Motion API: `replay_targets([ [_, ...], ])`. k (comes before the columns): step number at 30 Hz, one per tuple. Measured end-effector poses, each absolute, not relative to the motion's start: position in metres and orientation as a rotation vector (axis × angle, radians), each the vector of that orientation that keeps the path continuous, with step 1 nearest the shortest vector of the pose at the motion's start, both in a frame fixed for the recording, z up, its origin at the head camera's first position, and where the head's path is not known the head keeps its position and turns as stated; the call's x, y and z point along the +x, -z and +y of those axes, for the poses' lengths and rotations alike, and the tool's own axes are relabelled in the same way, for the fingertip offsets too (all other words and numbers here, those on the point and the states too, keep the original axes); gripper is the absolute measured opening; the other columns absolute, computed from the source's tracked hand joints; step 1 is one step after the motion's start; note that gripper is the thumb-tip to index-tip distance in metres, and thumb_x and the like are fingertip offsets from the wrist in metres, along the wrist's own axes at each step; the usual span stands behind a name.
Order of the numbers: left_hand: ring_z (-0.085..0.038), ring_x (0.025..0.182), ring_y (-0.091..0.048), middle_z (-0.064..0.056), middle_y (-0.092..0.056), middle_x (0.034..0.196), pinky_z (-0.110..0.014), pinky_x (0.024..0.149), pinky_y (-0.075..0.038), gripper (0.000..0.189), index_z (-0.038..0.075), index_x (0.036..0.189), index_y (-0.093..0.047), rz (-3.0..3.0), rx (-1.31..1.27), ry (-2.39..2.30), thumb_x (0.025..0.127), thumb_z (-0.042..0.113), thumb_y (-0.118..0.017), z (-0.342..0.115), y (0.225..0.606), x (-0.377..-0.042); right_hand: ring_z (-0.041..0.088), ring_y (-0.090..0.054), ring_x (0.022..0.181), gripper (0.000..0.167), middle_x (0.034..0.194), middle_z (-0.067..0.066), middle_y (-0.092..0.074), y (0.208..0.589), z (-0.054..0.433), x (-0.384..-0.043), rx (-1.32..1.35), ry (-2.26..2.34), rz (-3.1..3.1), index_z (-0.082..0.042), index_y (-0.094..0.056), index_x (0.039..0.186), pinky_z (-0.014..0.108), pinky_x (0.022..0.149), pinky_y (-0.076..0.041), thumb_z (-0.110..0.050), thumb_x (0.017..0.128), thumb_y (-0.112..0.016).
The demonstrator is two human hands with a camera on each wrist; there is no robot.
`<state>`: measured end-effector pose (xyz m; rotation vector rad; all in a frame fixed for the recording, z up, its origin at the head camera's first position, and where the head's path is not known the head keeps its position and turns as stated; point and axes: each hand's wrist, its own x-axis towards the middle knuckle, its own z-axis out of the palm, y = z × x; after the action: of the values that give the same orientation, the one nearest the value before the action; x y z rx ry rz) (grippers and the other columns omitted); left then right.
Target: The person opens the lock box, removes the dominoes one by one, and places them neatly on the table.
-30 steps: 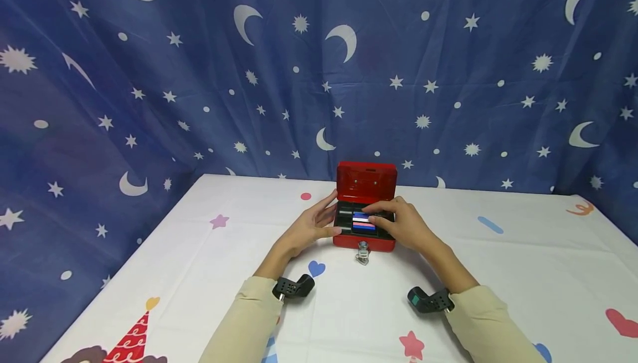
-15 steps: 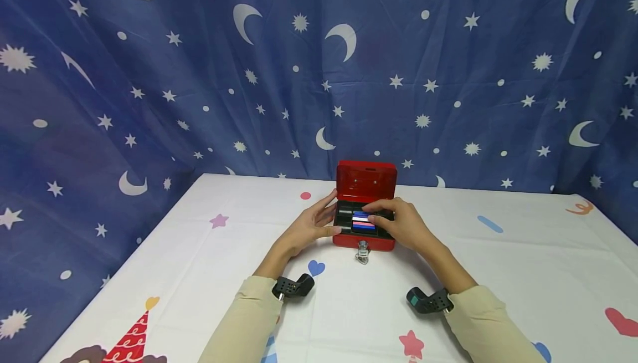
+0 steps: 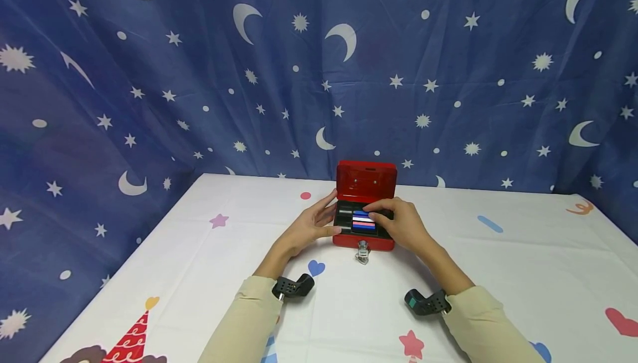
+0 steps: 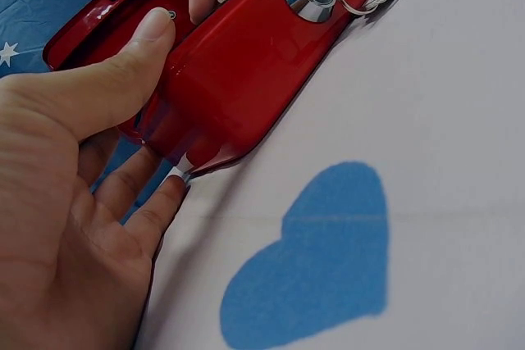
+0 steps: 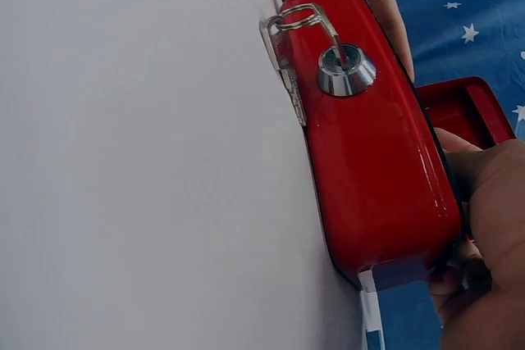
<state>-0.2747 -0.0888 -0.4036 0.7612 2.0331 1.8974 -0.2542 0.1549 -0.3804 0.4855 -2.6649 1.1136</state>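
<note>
Right hand [image 3: 406,223] shifted slightly left since the last frame; the one red box [image 3: 380,244] hadn't moved. Box sat lid [image 3: 366,179] up on the tabletop [image 3: 349,307]. Two hands on it: left hand [image 3: 305,231] spread wide at its left end; right thumb and fingers narrow over one striped stack [image 3: 364,222] inside, couldn't tell if gripping. One lock [image 5: 346,73], one key [image 5: 329,29] in it, one ring [image 5: 297,14].

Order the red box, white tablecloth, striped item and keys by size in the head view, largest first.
1. White tablecloth
2. Red box, lid open
3. Striped item, partly covered by the right hand
4. Keys, at the box's front
</note>
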Motion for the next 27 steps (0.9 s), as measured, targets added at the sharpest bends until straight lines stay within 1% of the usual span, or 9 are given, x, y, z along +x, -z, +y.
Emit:
replay_targets([
  [8,-0.022,0.137,-0.033,-0.005,-0.03,0.153,-0.034,0.109,-0.032,0.087,0.023,0.153,-0.024,2.024,0.726,-1.904,0.083,0.002,-0.072,-0.0882,0.4029,-0.2737,0.03,-0.057,0.098,0.02,0.105,0.014,-0.065,0.3803,0.152,-0.2528,0.457,-1.097,-2.632,-0.012,-0.075,0.106,0.048,0.086,-0.051,-0.009,0.088,-0.069],
  [13,-0.023,0.137,-0.033,-0.006,-0.03,0.153,-0.035,0.109,-0.032,0.087,0.023,0.153,-0.024,2.021,0.721,-1.907,0.083,0.002,-0.072,-0.0883,0.4036,-0.274,0.028,-0.058,0.096,0.018,0.102,0.011,-0.067,0.381,0.1522,-0.2533,0.47,-1.076,-2.598,-0.012,-0.076,0.104,0.046,0.084,-0.052,-0.009,0.087,-0.07],
  [16,-0.022,0.137,-0.034,-0.005,-0.031,0.153,-0.034,0.109,-0.032,0.086,0.024,0.153,-0.025,2.023,0.716,-1.907,0.084,0.003,-0.071,-0.0882,0.4036,-0.274,0.027,-0.058,0.093,0.017,0.099,0.009,-0.069,0.3812,0.1528,-0.2539,0.482,-1.07,-2.57,-0.013,-0.076,0.102,0.044,0.081,-0.053,-0.008,0.086,-0.071],
  [19,-0.023,0.137,-0.033,-0.006,-0.03,0.153,-0.036,0.109,-0.031,0.086,0.023,0.153,-0.025,2.02,0.728,-1.911,0.084,0.002,-0.071,-0.0881,0.4036,-0.2739,0.025,-0.058,0.091,0.017,0.097,0.008,-0.069,0.3812,0.1529,-0.2543,0.487,-1.071,-2.547,-0.013,-0.077,0.101,0.042,0.078,-0.053,-0.008,0.086,-0.071],
  [27,-0.026,0.138,-0.032,-0.008,-0.028,0.154,-0.038,0.11,-0.03,0.086,0.02,0.153,-0.024,2.019,0.75,-1.914,0.084,0.002,-0.071,-0.0891,0.4049,-0.2745,0.026,-0.059,0.09,0.015,0.096,0.009,-0.07,0.3802,0.1525,-0.2536,0.484,-1.101,-2.502,-0.011,-0.077,0.098,0.041,0.076,-0.053,-0.006,0.085,-0.072],
])
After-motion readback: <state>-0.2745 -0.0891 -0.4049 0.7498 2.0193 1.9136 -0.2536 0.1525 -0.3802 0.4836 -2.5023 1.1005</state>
